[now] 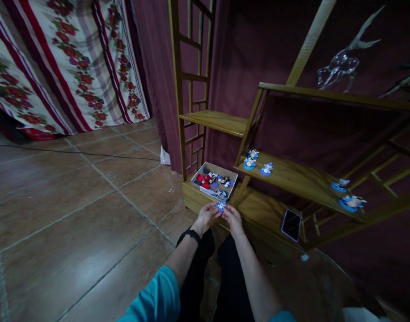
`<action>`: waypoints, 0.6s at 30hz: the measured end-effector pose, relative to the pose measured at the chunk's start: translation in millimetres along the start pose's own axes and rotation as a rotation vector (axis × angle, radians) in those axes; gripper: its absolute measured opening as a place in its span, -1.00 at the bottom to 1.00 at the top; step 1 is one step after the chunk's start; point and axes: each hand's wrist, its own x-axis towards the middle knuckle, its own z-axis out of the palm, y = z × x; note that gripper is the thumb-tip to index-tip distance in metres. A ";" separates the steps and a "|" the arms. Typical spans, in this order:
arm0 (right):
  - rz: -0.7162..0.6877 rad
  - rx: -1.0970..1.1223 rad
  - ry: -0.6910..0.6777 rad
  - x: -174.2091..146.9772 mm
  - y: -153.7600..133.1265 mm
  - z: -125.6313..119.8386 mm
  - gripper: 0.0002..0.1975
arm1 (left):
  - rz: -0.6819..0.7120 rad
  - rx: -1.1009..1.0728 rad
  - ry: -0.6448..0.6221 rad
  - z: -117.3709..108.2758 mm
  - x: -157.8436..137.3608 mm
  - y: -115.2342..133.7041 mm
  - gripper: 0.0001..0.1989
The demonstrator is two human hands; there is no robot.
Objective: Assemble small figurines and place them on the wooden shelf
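Note:
A small figurine [221,205] with a purple base is held between my two hands, just in front of a box. My left hand [206,215], with a black band at the wrist, pinches it from the left. On the other side, the fingertips of my right hand [233,218] are closed on it too. The open cardboard box [232,190] stands on the low shelf and holds several figurines in red, black, white and purple. On the middle shelf, a figurine with a purple base [266,169] stands beside two blue-based figurines [249,162].
Two more blue-based figurines [352,202] are at the right end of the middle shelf [302,183]. A tablet or phone [291,224] lies on the low shelf. A clear deer ornament [340,67] stands on the top shelf. A black cable [73,153] crosses the tiled floor.

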 end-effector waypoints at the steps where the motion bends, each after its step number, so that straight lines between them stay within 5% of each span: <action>1: 0.007 -0.004 0.012 0.1 -0.2 0.0 -0.65 | 0.004 0.000 0.009 0.1 0.1 -0.2 -0.75; 18: -0.010 -0.031 -0.066 -6.6 -9.2 1.2 -0.68 | 0.020 0.006 -0.016 0.8 1.0 0.9 -0.81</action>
